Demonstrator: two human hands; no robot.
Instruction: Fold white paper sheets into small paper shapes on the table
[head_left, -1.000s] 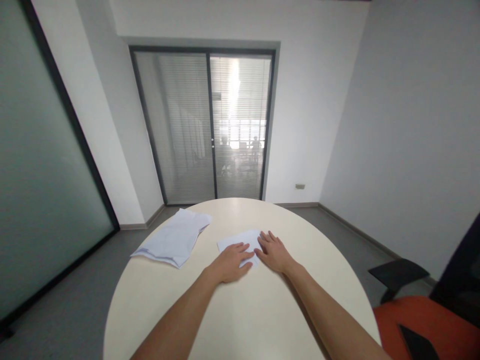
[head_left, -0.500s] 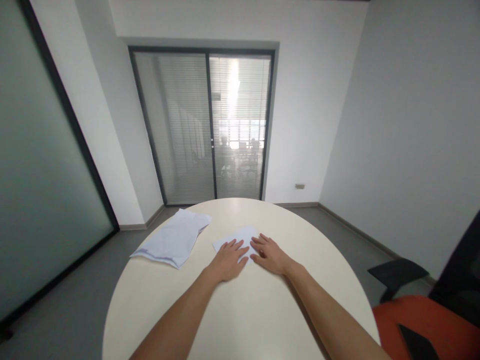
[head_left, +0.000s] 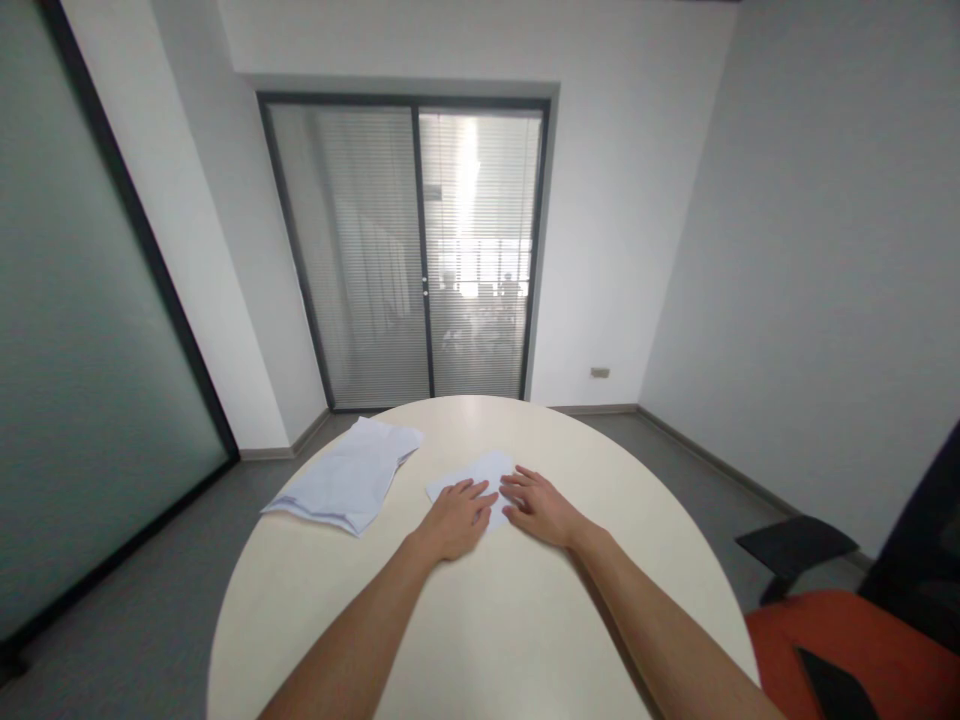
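A small piece of white paper lies on the round table, partly covered by both hands. My left hand rests palm down on its lower left part, fingers stretched out and somewhat apart. From the right, my right hand lies flat with its fingertips on the paper's right side, fingers spread. Neither hand grips anything. Whether the paper is folded under the hands is hidden.
A loose stack of white paper sheets lies at the left of the cream round table. To the right stands an office chair with an orange seat and a black armrest. Glass doors with blinds are beyond.
The left thumb has drawn in toward the hand. Otherwise both hands and the paper stay nearly in place.
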